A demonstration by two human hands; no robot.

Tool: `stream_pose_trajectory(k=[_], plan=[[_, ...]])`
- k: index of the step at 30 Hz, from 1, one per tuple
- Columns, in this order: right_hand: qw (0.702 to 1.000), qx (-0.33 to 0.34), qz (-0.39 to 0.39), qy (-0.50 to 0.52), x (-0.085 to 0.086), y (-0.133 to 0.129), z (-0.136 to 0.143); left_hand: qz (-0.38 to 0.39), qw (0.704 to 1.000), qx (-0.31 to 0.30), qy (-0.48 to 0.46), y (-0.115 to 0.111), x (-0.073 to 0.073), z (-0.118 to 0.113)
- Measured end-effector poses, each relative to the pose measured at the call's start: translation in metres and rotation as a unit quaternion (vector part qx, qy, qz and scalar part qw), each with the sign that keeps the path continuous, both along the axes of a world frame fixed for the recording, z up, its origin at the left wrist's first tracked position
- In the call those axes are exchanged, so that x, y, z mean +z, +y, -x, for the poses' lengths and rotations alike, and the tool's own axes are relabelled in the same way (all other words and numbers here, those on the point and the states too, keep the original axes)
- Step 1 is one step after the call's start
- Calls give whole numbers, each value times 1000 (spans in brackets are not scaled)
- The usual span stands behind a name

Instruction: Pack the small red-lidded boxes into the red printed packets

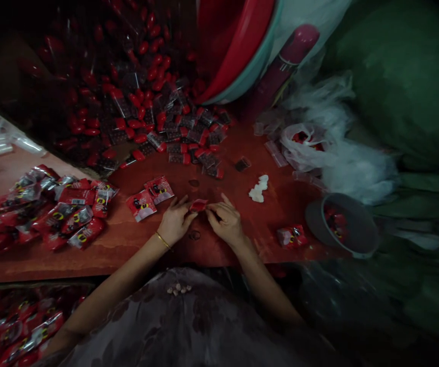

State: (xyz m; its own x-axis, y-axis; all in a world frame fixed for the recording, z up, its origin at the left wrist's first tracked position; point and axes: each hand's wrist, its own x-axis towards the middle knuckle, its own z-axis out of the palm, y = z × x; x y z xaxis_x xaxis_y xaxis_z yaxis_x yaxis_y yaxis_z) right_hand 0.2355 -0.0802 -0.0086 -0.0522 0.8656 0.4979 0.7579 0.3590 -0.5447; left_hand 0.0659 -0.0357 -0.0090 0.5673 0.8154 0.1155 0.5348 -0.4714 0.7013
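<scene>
Between my two hands, over the red tabletop, is a small red packet. My left hand, with a gold bangle at the wrist, pinches its left side. The fingertips of my right hand are closed at its right edge, the index finger raised. Part of the packet is hidden by the fingers. Two flat red printed packets lie just left of my left hand. Beyond my hands is a large heap of small clear containers with red caps and dark contents.
A pile of filled red packets lies at left. Right are a grey tub, a single packet, a white scrap and plastic bags. A red basin and a spray can stand behind.
</scene>
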Motion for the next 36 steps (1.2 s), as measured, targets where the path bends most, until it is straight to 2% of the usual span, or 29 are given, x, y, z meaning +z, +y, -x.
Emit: stream_pose_trajectory(k=[6, 13, 17, 21, 25, 30, 36], plan=[[998, -52, -43, -10, 0, 2, 11, 5, 1000, 1, 3, 1, 7, -1], [997, -50, -56, -8, -1, 3, 14, 54, 996, 16, -65, -1, 20, -5], [997, -54, -58, -15, -8, 4, 16, 28, 999, 15, -26, 2, 14, -5], [998, -48, -31, -14, -13, 4, 18, -5, 1000, -16, 21, 4, 4, -3], [998, -53, 2, 21, -7, 1, 15, -16, 998, -26, 48, 4, 0, -2], [1000, 7, 30, 0, 0, -3, 11, -23, 997, -21, 69, 2, 0, -3], [999, 30, -35, 4, -23, 0, 5, -26, 996, -11, 89, -6, -2, -8]])
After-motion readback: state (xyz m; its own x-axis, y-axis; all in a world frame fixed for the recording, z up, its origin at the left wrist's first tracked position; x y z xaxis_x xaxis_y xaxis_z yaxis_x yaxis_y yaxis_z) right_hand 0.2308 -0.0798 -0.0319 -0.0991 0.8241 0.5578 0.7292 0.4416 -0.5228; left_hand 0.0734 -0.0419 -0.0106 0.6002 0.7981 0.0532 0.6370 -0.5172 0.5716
